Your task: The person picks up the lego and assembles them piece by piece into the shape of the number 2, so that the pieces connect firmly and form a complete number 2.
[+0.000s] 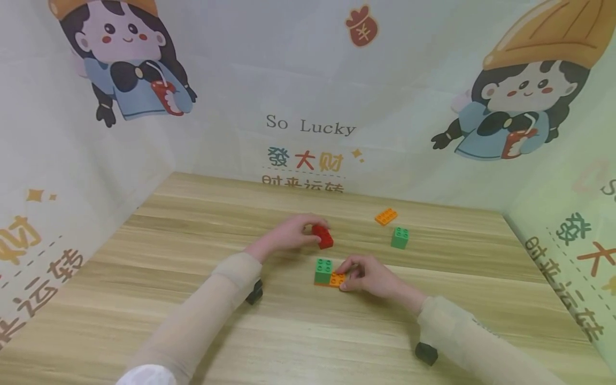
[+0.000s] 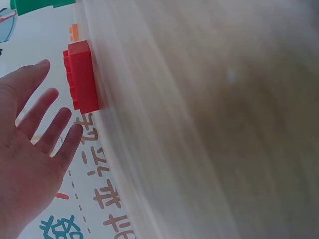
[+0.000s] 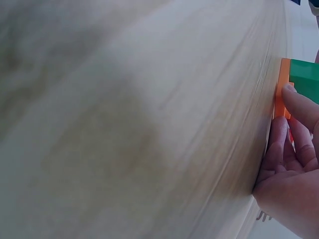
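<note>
Wooden table is seen bearing 5 bricks: 1 red, 2 green, 2 orange. At the left, the left hand is laid beside the red brick, fingers straight and released in the wrist view. At 5 o'clock from it, 1 green brick is stacked on 1 flat orange plate, which is pinched by the right hand. At 2 o'clock, 1 orange plate and 1 green brick are left apart.
</note>
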Available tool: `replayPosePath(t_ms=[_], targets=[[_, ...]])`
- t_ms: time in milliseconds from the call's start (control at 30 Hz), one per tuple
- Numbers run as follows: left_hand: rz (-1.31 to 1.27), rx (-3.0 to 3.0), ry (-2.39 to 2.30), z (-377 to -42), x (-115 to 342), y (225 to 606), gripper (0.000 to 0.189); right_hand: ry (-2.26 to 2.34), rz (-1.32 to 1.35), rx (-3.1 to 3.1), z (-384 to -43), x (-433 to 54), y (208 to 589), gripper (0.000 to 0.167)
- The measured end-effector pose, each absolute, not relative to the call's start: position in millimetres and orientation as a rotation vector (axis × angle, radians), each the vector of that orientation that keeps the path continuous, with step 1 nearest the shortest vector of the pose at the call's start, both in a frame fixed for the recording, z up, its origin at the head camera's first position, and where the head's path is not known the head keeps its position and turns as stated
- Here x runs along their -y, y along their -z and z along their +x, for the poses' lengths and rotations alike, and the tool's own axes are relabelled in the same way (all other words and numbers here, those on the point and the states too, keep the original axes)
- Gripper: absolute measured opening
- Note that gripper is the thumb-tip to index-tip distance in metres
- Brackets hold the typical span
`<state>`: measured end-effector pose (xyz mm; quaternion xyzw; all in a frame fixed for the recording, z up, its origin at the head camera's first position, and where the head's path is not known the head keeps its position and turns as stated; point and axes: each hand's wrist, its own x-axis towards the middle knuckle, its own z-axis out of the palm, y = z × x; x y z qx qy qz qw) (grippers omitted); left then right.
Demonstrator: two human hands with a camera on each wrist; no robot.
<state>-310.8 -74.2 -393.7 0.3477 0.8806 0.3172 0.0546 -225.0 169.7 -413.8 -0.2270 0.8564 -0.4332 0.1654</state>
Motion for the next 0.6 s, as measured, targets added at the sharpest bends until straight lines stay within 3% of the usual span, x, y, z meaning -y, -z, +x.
replayPosePath(t_ms=[600], targets=[[1.07, -2.662, -0.862, -317.6, 76.6, 396.7, 0.048, 1.259, -0.585, -2.417, -224.9, -167.8, 412.9, 0.025]])
